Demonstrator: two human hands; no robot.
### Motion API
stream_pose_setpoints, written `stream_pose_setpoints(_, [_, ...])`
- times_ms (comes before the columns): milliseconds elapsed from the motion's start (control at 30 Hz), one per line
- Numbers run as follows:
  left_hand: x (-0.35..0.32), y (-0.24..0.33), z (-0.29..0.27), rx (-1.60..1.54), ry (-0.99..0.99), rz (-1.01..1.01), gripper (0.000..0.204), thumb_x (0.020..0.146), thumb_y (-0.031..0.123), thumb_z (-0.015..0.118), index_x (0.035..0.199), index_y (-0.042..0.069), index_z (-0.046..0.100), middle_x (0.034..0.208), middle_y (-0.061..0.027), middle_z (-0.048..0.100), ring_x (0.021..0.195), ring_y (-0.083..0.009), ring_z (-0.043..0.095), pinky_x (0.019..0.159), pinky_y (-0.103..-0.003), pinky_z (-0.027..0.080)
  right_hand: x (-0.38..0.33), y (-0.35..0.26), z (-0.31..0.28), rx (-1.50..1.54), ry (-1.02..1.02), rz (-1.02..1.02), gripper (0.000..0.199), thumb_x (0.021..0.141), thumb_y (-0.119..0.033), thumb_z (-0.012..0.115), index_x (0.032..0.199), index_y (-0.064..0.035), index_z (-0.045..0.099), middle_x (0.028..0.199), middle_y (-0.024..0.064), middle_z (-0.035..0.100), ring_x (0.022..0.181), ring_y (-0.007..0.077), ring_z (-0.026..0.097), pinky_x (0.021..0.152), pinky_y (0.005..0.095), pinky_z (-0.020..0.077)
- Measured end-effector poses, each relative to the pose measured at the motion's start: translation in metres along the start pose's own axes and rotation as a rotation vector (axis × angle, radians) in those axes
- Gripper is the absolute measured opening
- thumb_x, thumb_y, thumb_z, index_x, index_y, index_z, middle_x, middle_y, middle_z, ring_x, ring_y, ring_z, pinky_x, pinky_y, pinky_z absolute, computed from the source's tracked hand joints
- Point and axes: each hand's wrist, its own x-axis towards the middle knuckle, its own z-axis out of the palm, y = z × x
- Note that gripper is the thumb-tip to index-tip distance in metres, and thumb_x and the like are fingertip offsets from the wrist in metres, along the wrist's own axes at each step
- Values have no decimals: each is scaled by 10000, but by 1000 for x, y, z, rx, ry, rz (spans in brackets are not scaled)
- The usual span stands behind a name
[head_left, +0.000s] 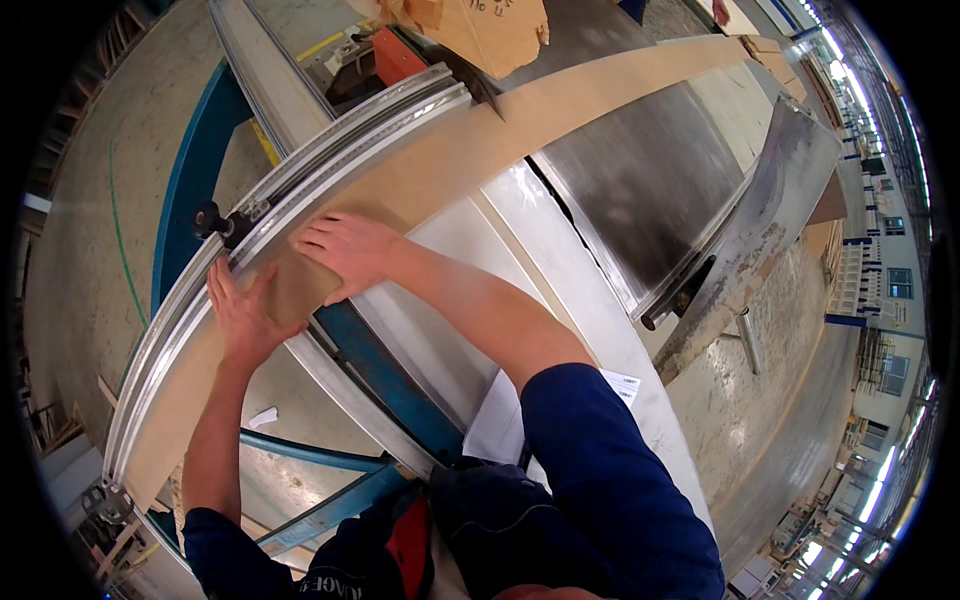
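Note:
A long, narrow brown board (620, 82) lies along an aluminium fence (300, 170) and runs from the lower left to the far right. My left hand (245, 312) rests on the board, its fingers spread with the tips against the fence and the thumb stretched toward the board's near edge. Just to its right, my right hand (350, 250) presses flat on the same board, fingers apart and thumb near the near edge. Neither hand is wrapped round anything. A black knob (210, 220) on a stop sits on the fence beyond my left hand.
The machine has a grey metal table (640, 170) and a blue frame (385, 385). Paper sheets (495, 425) lie near my body. A red machine part (400, 58) and a brown marked panel (485, 30) stand beyond the fence. A scuffed metal guard (770, 220) projects at right.

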Motion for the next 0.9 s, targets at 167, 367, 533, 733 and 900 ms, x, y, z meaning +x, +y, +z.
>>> stream_pose_setpoints(167, [2, -2, 7, -5, 8, 10, 951, 469, 409, 1000, 1343, 220, 678, 1574, -312, 258, 1482, -513, 234, 1229, -616, 232, -1, 5, 0, 11, -24, 3, 967, 738, -597, 810, 1432, 20, 537, 1451, 194, 566, 1378, 331, 510, 1192, 443, 372])
stream_pose_setpoints(367, [4, -4, 15, -19, 5, 16, 954, 469, 408, 1000, 1347, 226, 671, 1584, -303, 244, 1486, -509, 223, 1230, -615, 231, -1, 11, 7, 6, 29, -23, 958, 737, -603, 806, 1414, 25, 552, 1434, 190, 579, 1367, 328, 518, 1174, 435, 388])
stream_pose_setpoints(533, [6, -3, 18, -3, 10, 16, 957, 471, 412, 999, 1349, 228, 666, 1592, -299, 229, 1490, -506, 212, 1230, -614, 228, -2, 16, 13, -7, 54, -33, 954, 735, -613, 801, 1401, 29, 563, 1421, 184, 591, 1363, 327, 521, 1164, 434, 395])
stream_pose_setpoints(733, [8, -4, 22, -3, 12, 17, 955, 474, 417, 999, 1348, 218, 669, 1593, -301, 228, 1490, -508, 212, 1229, -619, 227, -3, 18, 14, -32, 40, -34, 957, 739, -619, 796, 1404, 29, 563, 1425, 182, 589, 1366, 325, 519, 1168, 434, 390])
stream_pose_setpoints(900, [7, -7, 26, -5, -4, 22, 952, 484, 416, 995, 1354, 214, 666, 1594, -313, 225, 1495, -519, 203, 1233, -620, 220, -3, 24, 20, -14, 60, -48, 943, 734, -603, 809, 1400, 20, 567, 1426, 171, 589, 1373, 324, 514, 1171, 433, 388])
